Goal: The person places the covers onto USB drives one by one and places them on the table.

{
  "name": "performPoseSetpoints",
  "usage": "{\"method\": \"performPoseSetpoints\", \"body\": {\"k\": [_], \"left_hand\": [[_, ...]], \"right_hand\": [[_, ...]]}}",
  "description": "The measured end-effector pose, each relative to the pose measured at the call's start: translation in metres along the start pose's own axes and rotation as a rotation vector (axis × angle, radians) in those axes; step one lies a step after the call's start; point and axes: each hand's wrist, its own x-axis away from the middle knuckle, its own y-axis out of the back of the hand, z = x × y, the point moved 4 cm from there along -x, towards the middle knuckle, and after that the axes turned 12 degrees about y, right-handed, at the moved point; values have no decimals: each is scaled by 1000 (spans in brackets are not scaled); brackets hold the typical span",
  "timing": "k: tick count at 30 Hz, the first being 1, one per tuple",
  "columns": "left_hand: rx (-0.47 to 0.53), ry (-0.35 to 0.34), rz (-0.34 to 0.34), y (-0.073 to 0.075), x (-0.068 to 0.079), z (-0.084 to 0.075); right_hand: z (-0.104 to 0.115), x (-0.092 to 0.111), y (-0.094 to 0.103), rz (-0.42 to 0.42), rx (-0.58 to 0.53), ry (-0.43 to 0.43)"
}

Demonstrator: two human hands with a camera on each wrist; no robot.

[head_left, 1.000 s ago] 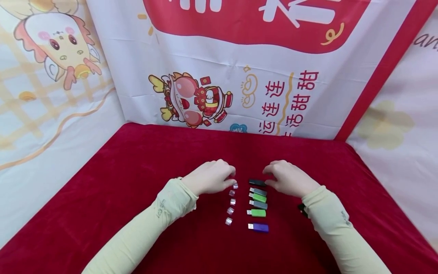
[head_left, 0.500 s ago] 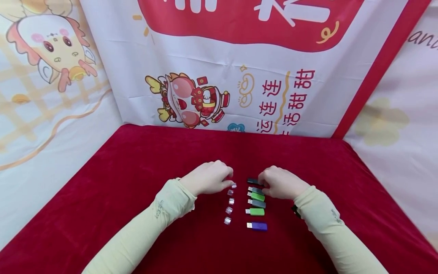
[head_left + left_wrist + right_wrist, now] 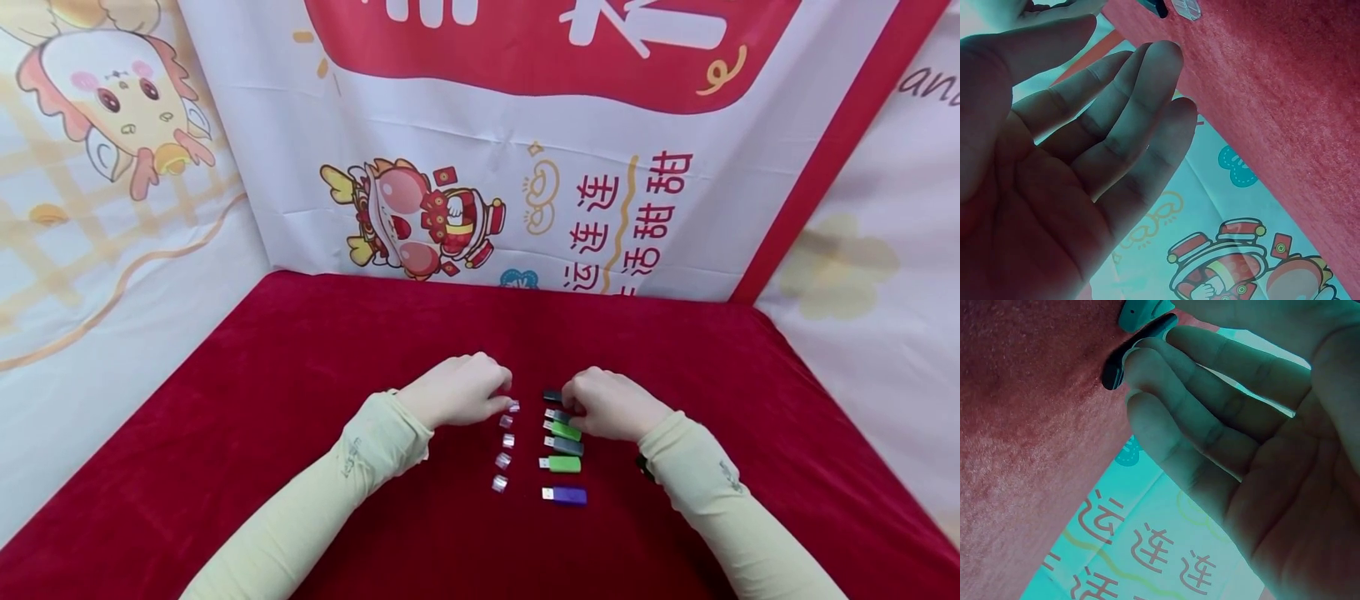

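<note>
Several USB sticks lie in a column on the red cloth in the head view: a black USB stick (image 3: pixel 552 396) farthest, then grey (image 3: pixel 557 415) and green ones, and a purple USB stick (image 3: pixel 568 496) nearest. To their left runs a column of small clear caps (image 3: pixel 508 441). My right hand (image 3: pixel 609 403) is over the right ends of the black and far grey sticks, hiding them. In the right wrist view its loosely bent fingertips are right at the black stick, thumb apart. My left hand (image 3: pixel 461 389) hovers by the farthest clear cap (image 3: pixel 514 407), holding nothing, its fingers relaxed.
Red velvet cloth (image 3: pixel 337 333) covers the table. A printed white banner (image 3: pixel 480 108) stands along its back edge, and patterned sheets (image 3: pixel 112 250) hang at the sides. A dark object (image 3: pixel 646 467) shows at the right sleeve's cuff.
My right hand has moved left and slightly nearer, from the black stick's right end to over the black and far grey sticks. The left hand stays in place; the sticks and caps keep their layout.
</note>
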Motion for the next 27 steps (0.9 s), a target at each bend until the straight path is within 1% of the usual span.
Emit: {"method": "performPoseSetpoints", "body": {"k": [9, 27], "left_hand": [[-14, 2, 2, -1, 0, -1], [-36, -6, -13, -4, -2, 0]], "right_hand": [[1, 0, -1, -17, 41, 28], [1, 0, -3, -23, 51, 39]]}}
